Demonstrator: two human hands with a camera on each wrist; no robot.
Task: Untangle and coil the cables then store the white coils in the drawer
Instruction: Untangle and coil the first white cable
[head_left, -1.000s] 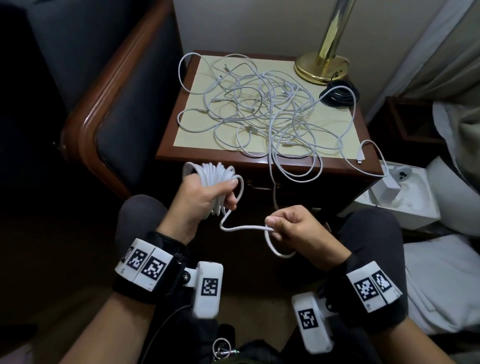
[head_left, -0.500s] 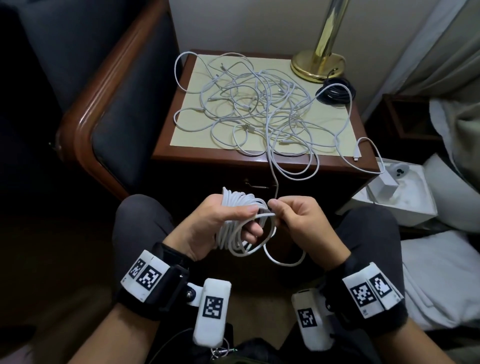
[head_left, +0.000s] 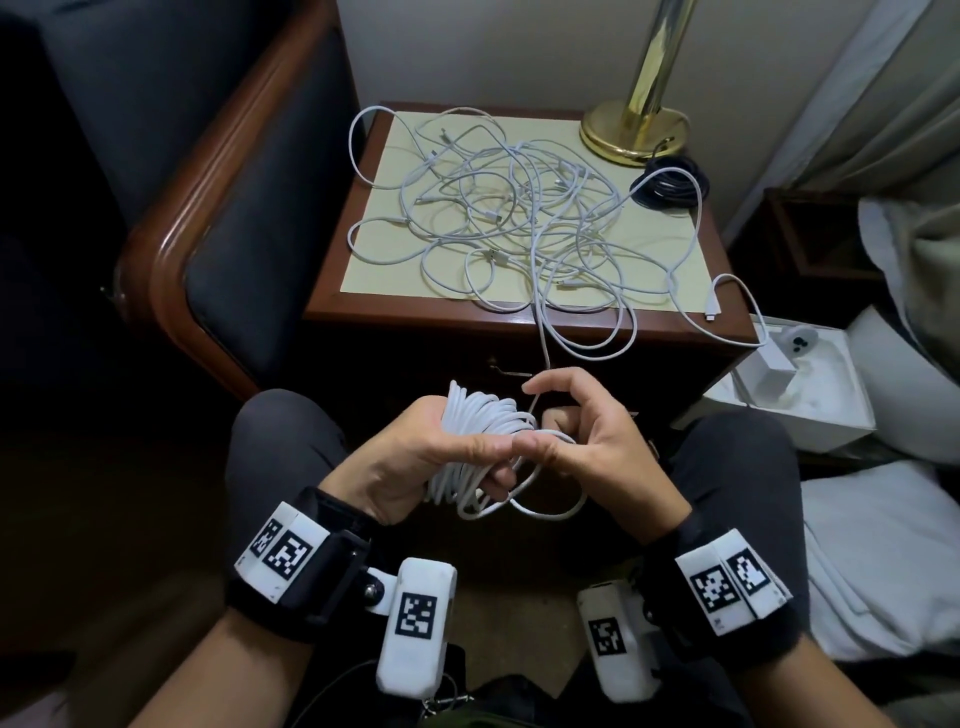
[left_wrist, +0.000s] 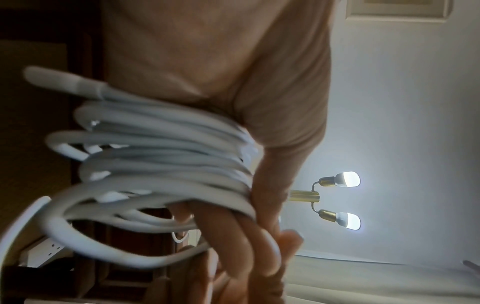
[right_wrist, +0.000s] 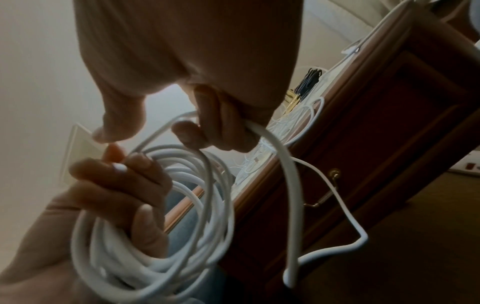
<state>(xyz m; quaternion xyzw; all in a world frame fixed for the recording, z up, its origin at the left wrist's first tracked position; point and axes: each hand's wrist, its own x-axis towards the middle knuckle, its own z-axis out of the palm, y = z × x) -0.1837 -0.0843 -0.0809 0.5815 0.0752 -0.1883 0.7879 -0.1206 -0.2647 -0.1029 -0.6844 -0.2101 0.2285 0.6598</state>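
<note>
My left hand (head_left: 498, 467) grips a white cable coil (head_left: 483, 426) of several loops wound round its fingers, held above my lap; the left wrist view shows the coil (left_wrist: 155, 164) close up. My right hand (head_left: 540, 415) touches the coil's right side. Its lower fingers curl round the loose white cable strand (right_wrist: 283, 174) running into the coil (right_wrist: 182, 205), while its index finger is lifted. That strand climbs to a tangle of white cables (head_left: 519, 223) on the nightstand (head_left: 332, 306). The drawer (head_left: 415, 364) below is closed; its brass handle (head_left: 511, 371) shows.
A brass lamp base (head_left: 634, 130) and a black cable coil (head_left: 670, 182) stand at the nightstand's back right. A dark chair with a wooden arm (head_left: 171, 249) is to the left. A white box with a charger (head_left: 789, 384) and white bedding (head_left: 883, 545) lie right.
My hands, apart a second ago, have come together. The right hand brought the strand over to the coil and added another loop. The left hand lowered with the coil.
</note>
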